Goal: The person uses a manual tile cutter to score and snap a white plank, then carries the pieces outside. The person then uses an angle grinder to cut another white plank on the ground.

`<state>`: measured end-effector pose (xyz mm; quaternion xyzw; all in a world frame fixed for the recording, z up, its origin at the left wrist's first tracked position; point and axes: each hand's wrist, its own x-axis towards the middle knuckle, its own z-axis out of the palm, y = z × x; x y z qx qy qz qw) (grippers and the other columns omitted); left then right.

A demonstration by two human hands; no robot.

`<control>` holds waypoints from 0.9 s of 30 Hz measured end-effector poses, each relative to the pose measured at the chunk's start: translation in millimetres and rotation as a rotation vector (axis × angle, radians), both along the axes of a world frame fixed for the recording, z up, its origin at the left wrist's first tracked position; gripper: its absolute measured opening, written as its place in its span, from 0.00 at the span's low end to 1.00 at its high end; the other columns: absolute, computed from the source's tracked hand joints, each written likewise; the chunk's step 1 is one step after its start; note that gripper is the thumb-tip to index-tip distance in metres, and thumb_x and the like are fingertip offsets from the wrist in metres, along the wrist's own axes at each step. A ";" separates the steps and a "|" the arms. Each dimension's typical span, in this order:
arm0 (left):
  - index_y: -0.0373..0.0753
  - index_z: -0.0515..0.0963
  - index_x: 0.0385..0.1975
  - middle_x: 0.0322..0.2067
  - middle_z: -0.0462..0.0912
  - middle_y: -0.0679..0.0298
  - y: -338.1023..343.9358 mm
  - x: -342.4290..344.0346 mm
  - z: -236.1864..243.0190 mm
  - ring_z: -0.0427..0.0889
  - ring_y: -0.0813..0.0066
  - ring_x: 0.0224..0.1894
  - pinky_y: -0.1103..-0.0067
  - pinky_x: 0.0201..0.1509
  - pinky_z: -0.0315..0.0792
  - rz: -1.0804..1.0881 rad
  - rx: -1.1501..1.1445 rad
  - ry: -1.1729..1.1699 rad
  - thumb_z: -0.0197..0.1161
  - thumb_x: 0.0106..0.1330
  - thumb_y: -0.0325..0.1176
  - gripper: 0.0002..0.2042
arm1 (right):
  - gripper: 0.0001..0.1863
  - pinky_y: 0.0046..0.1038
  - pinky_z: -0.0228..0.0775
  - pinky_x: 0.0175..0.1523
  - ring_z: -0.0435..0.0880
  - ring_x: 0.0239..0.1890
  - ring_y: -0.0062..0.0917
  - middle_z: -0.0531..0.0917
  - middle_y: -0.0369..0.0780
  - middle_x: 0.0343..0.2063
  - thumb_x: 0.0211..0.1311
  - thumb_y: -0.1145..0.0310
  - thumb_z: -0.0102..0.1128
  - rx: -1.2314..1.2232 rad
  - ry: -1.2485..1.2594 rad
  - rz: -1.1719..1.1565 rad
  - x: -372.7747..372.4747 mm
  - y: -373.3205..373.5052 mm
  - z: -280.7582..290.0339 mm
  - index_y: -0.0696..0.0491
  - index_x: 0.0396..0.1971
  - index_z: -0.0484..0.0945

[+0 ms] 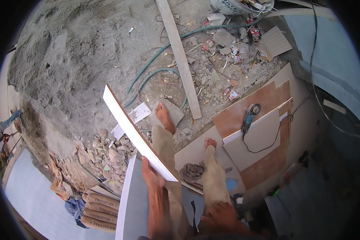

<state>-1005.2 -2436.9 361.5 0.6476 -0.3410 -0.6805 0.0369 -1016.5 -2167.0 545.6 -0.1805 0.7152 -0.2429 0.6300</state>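
My left hand (pixel 153 176) grips the lower end of a long narrow tile strip (pixel 130 130), white-faced with a brown edge, held slanting over my leg. Beside that arm, a pale-edged grey panel (pixel 125 200) stands upright. My right hand (pixel 218 216) lies on my right trouser leg with loosely bent fingers, holding nothing that I can see. One bare foot (pixel 165 118) is on a grey slab, the other (pixel 210 144) on a beige tile. At right, an angle grinder (pixel 249 119) with a cord lies on stacked tiles (pixel 252 150). A grey rag (pixel 192 172) is between my legs.
A sand heap (pixel 64 60), wooden plank (pixel 176 52), green hose (pixel 150 64) and rubble (pixel 228 52) lie ahead, with a bucket (pixel 234 6) at the top. Stacked sacks (pixel 100 208) are lower left. A person (pixel 6 126) is at far left. A black cable (pixel 314 60) hangs at right.
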 end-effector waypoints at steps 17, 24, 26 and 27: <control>0.26 0.74 0.54 0.43 0.84 0.56 -126.4 -129.6 -119.1 0.85 0.66 0.42 0.70 0.48 0.79 -0.265 -0.121 0.037 0.48 0.81 0.46 0.24 | 0.11 0.37 0.75 0.53 0.86 0.45 0.38 0.87 0.43 0.38 0.67 0.61 0.66 0.263 -0.223 -0.457 -150.2 22.7 -69.4 0.52 0.41 0.84; 0.27 0.77 0.49 0.40 0.83 0.58 -186.2 -190.2 -274.1 0.83 0.68 0.39 0.70 0.45 0.78 -0.419 -0.325 0.025 0.52 0.80 0.46 0.22 | 0.18 0.38 0.77 0.55 0.88 0.47 0.40 0.90 0.45 0.41 0.62 0.61 0.67 0.278 0.417 -0.547 -263.6 3.5 -539.2 0.54 0.48 0.85; 0.28 0.77 0.48 0.39 0.83 0.58 -191.6 -204.0 -312.7 0.83 0.69 0.38 0.70 0.44 0.77 -0.458 -0.364 0.010 0.53 0.80 0.46 0.22 | 0.19 0.40 0.76 0.57 0.85 0.53 0.42 0.86 0.47 0.50 0.62 0.61 0.68 0.376 0.618 -0.509 -305.0 -8.2 -623.6 0.53 0.50 0.84; 0.28 0.77 0.47 0.39 0.83 0.58 -190.7 -208.2 -331.5 0.82 0.69 0.37 0.69 0.44 0.77 -0.477 -0.356 0.011 0.53 0.79 0.46 0.22 | 0.20 0.41 0.75 0.57 0.83 0.55 0.43 0.84 0.48 0.53 0.61 0.60 0.68 0.389 0.775 -0.513 -313.2 -6.9 -659.1 0.52 0.52 0.83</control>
